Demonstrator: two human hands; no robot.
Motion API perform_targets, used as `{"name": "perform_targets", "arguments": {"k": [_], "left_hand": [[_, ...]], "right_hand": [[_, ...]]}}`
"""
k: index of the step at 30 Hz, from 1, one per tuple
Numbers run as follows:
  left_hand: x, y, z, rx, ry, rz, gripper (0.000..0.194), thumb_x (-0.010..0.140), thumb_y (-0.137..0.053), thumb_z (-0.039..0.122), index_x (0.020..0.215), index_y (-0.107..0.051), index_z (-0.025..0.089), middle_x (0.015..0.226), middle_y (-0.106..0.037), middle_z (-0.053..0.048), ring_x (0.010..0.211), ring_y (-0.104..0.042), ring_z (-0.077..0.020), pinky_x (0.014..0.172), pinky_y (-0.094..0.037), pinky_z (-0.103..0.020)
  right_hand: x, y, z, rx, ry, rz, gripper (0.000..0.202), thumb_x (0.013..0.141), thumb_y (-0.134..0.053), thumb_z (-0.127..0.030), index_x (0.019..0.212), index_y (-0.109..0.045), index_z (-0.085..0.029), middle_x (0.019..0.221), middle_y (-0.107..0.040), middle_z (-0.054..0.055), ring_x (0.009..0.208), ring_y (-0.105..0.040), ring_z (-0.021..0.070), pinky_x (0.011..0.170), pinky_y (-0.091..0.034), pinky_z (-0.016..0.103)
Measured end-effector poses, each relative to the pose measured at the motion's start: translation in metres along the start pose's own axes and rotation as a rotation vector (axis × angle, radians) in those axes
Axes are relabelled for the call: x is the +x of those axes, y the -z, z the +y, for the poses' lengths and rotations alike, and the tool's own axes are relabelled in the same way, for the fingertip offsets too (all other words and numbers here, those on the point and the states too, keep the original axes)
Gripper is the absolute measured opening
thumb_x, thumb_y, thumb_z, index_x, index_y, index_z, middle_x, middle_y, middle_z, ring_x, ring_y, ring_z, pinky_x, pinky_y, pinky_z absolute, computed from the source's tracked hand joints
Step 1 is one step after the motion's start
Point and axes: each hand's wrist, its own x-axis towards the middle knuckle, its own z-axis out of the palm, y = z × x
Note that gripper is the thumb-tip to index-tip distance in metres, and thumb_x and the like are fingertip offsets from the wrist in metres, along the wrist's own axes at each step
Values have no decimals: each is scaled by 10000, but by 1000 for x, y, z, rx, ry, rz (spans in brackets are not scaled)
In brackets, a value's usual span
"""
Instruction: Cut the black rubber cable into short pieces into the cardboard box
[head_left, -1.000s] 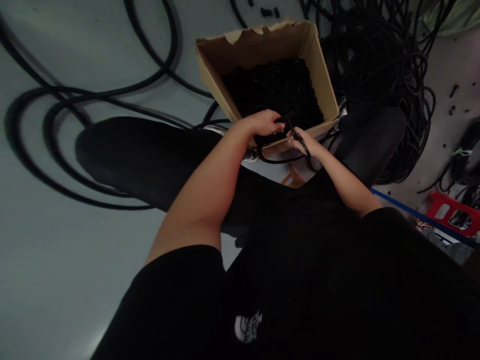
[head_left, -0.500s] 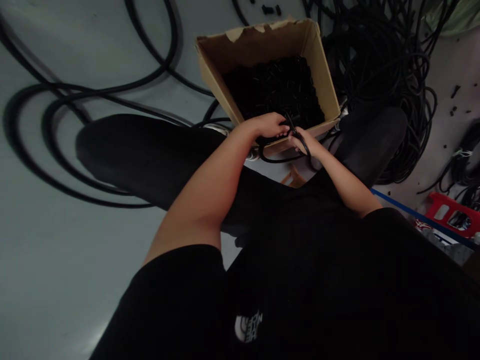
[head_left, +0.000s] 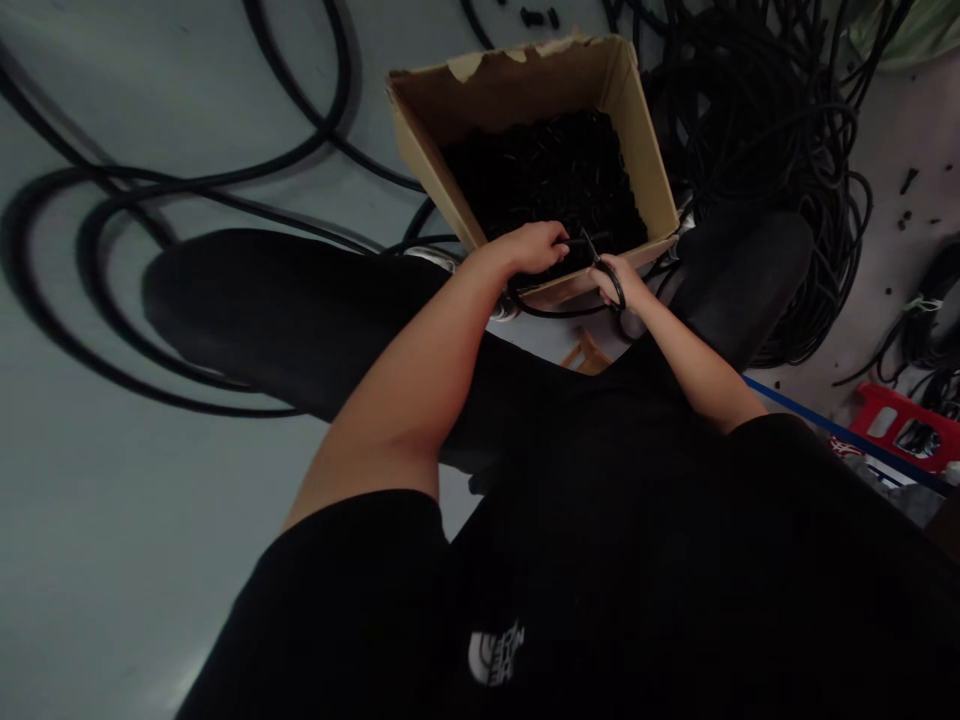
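Observation:
Over the near edge of a cardboard box [head_left: 660, 165], my left hand [head_left: 541, 247] is closed on a black hose [head_left: 559, 313], whose short end points right from the fingers. The hose loops down below that hand and runs right under my other hand. My right hand [head_left: 616, 280] is wrapped round the dark handles of scissors [head_left: 588, 240], with the blades pointing up and left over the box. A small gap separates the two hands. Inside the box lie many short black pieces [head_left: 555, 165].
Thick black hose [head_left: 217, 185] curls over the grey floor at the left. A big tangle of black hose [head_left: 765, 130] lies at the right, with a red plastic object [head_left: 900, 428] beyond. My legs flank the box.
My hands have moved apart. The scissors have come away from the hose in my left hand, whose short end now shows.

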Motion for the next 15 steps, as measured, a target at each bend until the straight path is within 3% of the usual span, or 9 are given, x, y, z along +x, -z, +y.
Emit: {"name": "perform_targets", "arguments": {"k": [4,10,15], "left_hand": [[-4,4,3,-7,-28,-27,726,996,-748,447,1688,-832,246,1464,-924,-153,1429,-830,-371,1236,-643,-405],[-14,16,5,6,39,-155,605,1026,-761,582,1520,-895,260,1136,-925,-116,1207,-881,-360,1075,-667,-385],[-11,16,-2,4,38,-156,555,1054,-728,572,1482,-886,255,1093,-925,-130,1170,-895,-357,1031,-682,-382]], "right_hand": [[3,0,4,-23,-14,-3,235,1142,-821,-313,1010,-634,-263,650,-563,-68,515,-561,152,493,-422,219],[10,-3,15,0,-37,-24,412,1102,-929,-546,1024,-628,-274,641,-528,-87,517,-549,149,477,-422,220],[7,-3,15,-14,3,-19,366,1122,-906,-470,975,-641,-264,616,-529,-83,522,-574,157,497,-446,239]]}}
